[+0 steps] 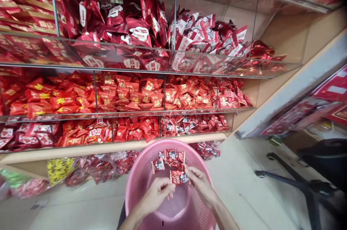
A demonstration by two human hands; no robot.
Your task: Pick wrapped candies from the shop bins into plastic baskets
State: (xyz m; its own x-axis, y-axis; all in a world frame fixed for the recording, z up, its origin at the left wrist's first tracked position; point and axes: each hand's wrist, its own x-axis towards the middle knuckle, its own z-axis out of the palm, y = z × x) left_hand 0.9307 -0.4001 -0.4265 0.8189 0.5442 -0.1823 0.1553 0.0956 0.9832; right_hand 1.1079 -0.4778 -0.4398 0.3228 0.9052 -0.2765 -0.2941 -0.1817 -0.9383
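Over the pink plastic basket (pixel 132 179), a small red wrapped candy packet (pixel 178 178) with gold characters and a cartoon figure is spread between my hands. My right hand (pixel 200 183) pinches its right edge. At the lower left corner of the packet, my left hand (pixel 159 193) has its fingers curled in, thumb against the wrapper. Several similar red candy packets (pixel 170 155) lie in the basket just beyond my hands. The basket stands close in front of the shelves.
Glass-divided shelves (pixel 130 113) full of red candy packets run across the front. Bagged sweets, including a yellow bag (pixel 60 169), sit beneath the lowest shelf. To the right, a black swivel chair (pixel 306 183) with castors stands on the tiled floor (pixel 238 186).
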